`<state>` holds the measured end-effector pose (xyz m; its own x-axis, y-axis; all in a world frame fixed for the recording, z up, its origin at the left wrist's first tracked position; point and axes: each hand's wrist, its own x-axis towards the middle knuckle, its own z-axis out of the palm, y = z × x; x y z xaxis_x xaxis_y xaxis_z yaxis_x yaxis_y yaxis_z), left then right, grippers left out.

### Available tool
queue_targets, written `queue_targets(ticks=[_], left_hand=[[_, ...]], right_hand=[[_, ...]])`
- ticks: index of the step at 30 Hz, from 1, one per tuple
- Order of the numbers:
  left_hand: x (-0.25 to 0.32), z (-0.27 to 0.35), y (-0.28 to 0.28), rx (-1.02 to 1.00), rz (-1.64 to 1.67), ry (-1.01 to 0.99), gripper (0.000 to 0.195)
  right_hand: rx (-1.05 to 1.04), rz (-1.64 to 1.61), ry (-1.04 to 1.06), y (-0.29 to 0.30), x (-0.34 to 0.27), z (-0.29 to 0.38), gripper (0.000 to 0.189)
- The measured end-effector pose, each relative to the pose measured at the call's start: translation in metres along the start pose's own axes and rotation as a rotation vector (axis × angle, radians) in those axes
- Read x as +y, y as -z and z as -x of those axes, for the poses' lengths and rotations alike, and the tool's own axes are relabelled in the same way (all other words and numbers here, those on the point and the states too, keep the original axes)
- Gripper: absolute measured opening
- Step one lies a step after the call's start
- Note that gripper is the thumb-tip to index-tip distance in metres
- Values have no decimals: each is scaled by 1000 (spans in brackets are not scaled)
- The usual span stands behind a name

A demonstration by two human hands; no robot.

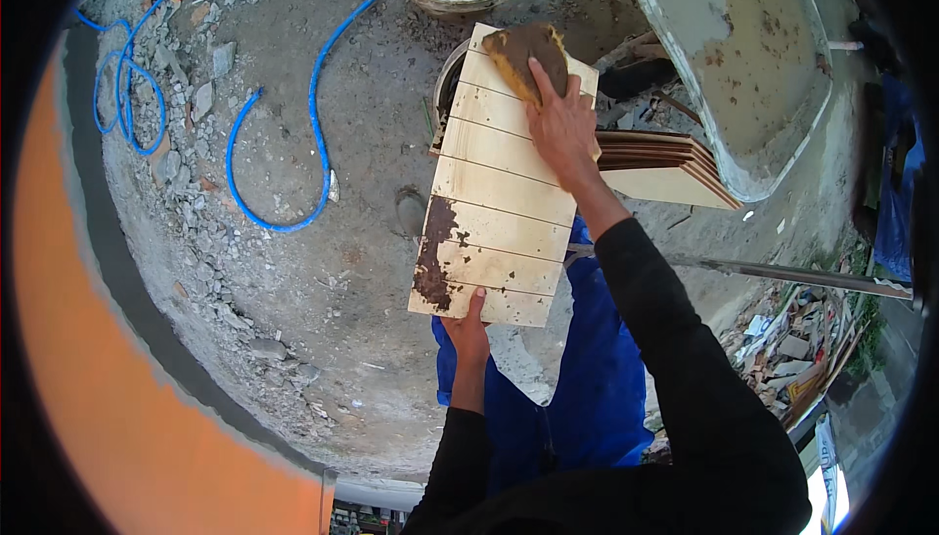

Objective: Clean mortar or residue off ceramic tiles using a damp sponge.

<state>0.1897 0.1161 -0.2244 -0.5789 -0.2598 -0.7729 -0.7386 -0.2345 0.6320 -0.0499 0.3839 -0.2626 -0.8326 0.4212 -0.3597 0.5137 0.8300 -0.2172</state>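
Observation:
A pale wood-look panel [501, 172] with straight cross grooves lies tilted in front of me. Its lower edge is in my left hand [469, 337], thumb on the face and fingers underneath. At its far end my right hand [563, 120] presses a yellow sponge [530, 58] caked in brown muck against the surface. A thick brown smear [437, 260] covers the panel's lower left, with small flecks scattered around it. The upper part of the face looks mostly clean. Partly hidden beneath the panel's left side is a round container [447, 80].
Several similar panels [660, 161] are stacked to the right. Beyond them stands a large tub [671, 43] of murky water, and a basin [469, 3] of grey water sits ahead. A blue hose [320, 117] curls over the rubble-strewn ground. A metal bar [777, 271] crosses at right.

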Motion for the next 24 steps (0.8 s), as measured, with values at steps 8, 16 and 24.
queue_targets(ticks=[8,16,24], left_hand=[[7,4,0,-69,-12,100,61],[5,2,-8,-21,71,66,68],[6,3,1,-55,37,69,63]], right_hand=[[66,108,-17,-2,25,62,75],[44,39,-136,-6,32,23,71],[64,58,-248,-7,31,77,72]])
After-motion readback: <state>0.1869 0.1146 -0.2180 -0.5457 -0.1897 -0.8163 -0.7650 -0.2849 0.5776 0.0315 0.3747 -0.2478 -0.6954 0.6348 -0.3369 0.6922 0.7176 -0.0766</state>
